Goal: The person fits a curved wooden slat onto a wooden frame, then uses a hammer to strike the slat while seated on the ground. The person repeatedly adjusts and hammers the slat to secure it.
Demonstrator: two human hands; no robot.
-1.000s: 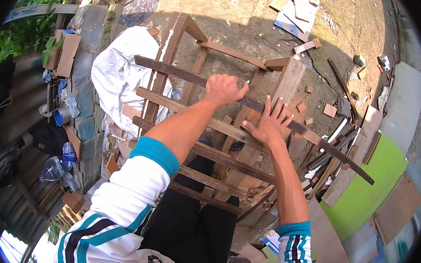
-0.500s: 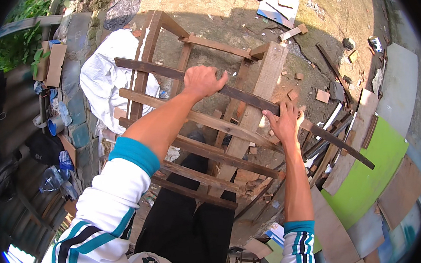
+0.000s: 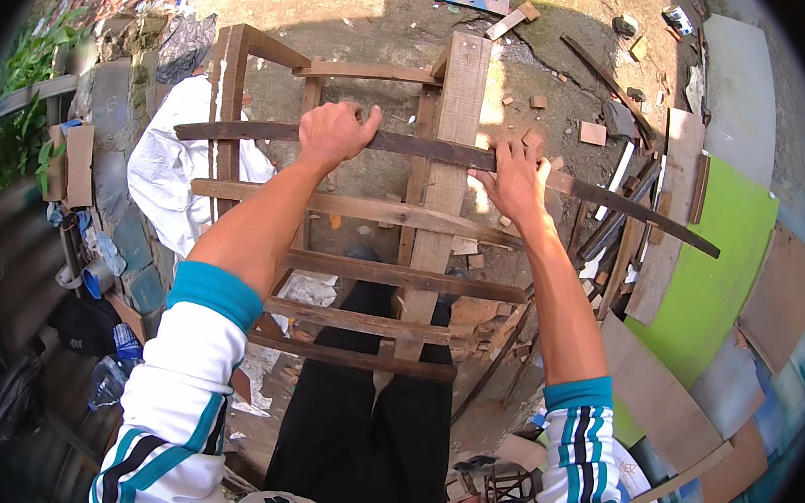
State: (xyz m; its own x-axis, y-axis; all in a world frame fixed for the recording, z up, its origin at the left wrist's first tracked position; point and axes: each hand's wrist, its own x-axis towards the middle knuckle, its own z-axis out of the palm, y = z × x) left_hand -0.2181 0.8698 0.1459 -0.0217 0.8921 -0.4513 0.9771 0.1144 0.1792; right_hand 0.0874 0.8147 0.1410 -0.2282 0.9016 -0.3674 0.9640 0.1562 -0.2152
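A long dark wooden slat [image 3: 420, 147] lies across a rough wooden frame [image 3: 457, 114], its right end reaching well past the frame. My left hand [image 3: 336, 135] is closed over the slat between the frame's two long sides, thumb pointing up and to the right. Just right of the wide board, my right hand [image 3: 519, 178] grips the same slat with its fingers over the far edge. Nearer to me, a lighter slat [image 3: 359, 208] and a darker slat [image 3: 401, 275] lie crosswise, with more slats below them above my legs.
A white sack [image 3: 169, 153] lies left of the frame beside a low block wall. To the right are a green panel [image 3: 713, 267], stacked boards and loose wood strips. Small wood offcuts [image 3: 592, 133] are scattered on the concrete. Plastic bottles [image 3: 109, 380] lie at lower left.
The view has turned slightly, so the frame and slat sit further left and the slat looks more level. Both hands keep hold of the same slat.
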